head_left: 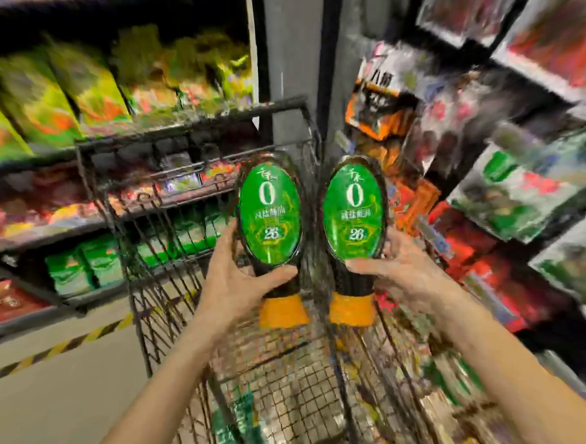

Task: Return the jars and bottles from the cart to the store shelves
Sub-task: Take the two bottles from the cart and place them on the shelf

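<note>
I hold two dark sauce bottles with green oval labels and orange caps above the wire cart. My left hand grips the left bottle near its neck. My right hand grips the right bottle the same way. Both bottles point away from me, caps toward me, side by side and a little apart. Below them the cart holds several packaged goods, blurred.
Store shelves with green and red packets run along the left. More shelves of packets stand close on the right. A grey pillar rises behind the cart. Yellow-black tape marks the floor at left.
</note>
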Tool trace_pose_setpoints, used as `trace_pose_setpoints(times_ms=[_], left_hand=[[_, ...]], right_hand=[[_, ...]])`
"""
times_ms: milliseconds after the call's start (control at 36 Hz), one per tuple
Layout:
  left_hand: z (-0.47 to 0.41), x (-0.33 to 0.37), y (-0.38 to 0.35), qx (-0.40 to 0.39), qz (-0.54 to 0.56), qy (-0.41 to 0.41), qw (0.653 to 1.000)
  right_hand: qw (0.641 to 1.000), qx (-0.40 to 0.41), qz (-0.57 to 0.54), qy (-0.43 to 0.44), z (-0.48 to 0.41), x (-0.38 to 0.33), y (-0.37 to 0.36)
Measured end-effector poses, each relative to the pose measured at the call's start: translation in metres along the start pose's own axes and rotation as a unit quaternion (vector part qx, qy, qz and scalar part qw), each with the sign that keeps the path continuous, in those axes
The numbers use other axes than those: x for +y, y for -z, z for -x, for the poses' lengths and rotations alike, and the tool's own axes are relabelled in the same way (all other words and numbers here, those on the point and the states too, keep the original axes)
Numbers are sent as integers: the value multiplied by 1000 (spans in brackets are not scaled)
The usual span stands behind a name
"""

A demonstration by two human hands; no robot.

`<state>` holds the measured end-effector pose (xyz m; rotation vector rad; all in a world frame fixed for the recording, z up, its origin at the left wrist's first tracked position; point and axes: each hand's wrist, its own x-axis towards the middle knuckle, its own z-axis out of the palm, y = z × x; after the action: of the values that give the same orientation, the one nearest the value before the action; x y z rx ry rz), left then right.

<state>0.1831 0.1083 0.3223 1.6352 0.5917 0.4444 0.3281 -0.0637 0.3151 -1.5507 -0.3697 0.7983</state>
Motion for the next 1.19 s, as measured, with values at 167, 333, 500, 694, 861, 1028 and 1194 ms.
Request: trace_pose_setpoints(times_ms=[167, 333, 500, 694, 861, 1028, 1194], left_hand=[[8, 79, -42, -63, 2, -96, 993], [36, 145, -104, -172, 36, -189, 966], [86, 194, -173, -282, 53, -272, 918], [201, 226, -238, -393, 95, -317, 858], [337, 232, -269, -494, 149, -334, 789], [471, 236, -299, -589, 178, -351, 706], [598, 242, -321, -681, 195, -345, 616]], right_hand=[[993, 64, 39, 96, 79, -76, 46], [965, 205, 63, 154, 176, -117, 95], [916, 348, 60, 191, 295, -132, 127], [841, 497, 78, 197, 463, -111, 141], [776, 593, 68, 205, 615, -73, 106], [685, 704, 76, 169, 758, -40, 52], [595, 782, 90, 162, 875, -16, 0]])
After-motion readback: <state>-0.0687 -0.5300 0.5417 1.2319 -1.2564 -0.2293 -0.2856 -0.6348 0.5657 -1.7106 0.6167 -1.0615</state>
